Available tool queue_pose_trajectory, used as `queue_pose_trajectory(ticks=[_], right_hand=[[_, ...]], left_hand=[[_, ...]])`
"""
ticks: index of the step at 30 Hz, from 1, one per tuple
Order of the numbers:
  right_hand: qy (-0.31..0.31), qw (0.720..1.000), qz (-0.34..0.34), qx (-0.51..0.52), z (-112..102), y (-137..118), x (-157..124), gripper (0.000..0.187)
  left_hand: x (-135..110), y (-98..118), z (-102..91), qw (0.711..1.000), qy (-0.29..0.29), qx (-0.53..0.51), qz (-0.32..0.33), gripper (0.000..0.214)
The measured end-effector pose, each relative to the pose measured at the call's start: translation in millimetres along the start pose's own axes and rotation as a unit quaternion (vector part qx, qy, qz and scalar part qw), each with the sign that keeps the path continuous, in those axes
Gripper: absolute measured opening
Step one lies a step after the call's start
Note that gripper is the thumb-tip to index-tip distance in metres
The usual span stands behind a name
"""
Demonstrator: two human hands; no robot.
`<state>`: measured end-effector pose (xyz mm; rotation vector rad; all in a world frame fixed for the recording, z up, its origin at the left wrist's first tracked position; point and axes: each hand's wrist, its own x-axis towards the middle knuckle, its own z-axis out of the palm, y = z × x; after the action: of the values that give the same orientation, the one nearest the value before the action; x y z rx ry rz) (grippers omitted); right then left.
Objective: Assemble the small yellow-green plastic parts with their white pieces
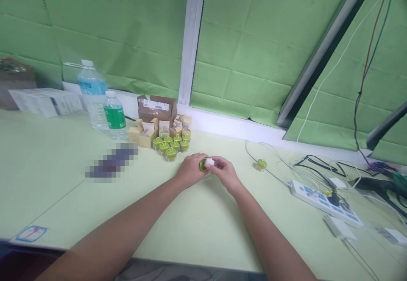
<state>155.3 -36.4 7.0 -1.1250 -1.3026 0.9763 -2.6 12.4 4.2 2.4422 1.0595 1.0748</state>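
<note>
Through the head view I have both hands together above the table, working on one small piece: the left hand is curled around a green container part, and the right hand has its thumb and fingers drawn in on a white piece right against it. Whether that white piece is seated in the green part or merely pressed to it, I cannot tell; the fingers cover the contact. I read the step in hand as two-handed work where those pieces meet. As I judge it, the next move calls for a steady left grip and fine thumb pressure from the right, with both pieces kept in line so neither slips. Just beyond the left hand sits a cluster of green-lidded jars in front of opened cardboard cartons; a lone green-lidded jar stands well to the right, beside a thin cable.
</note>
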Motion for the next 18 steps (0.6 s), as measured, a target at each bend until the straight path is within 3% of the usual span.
queue_pose_trajectory(ticks=[7, 18], right_hand=[[0.007, 0.999, -0.008, -0.04, 2.0, 6.3, 0.1, 0.047], [-0.032, 0.992, -0.054, -0.105, 0.6, 3.0, -1.4, 0.033]], left_hand=[[-1.0, -0.4, 1.6, 0.998, -0.015, 0.066, -0.007, 0.024], [-1.9, 2.6, 0.1, 0.993, -0.032, 0.11, -0.022, 0.008]])
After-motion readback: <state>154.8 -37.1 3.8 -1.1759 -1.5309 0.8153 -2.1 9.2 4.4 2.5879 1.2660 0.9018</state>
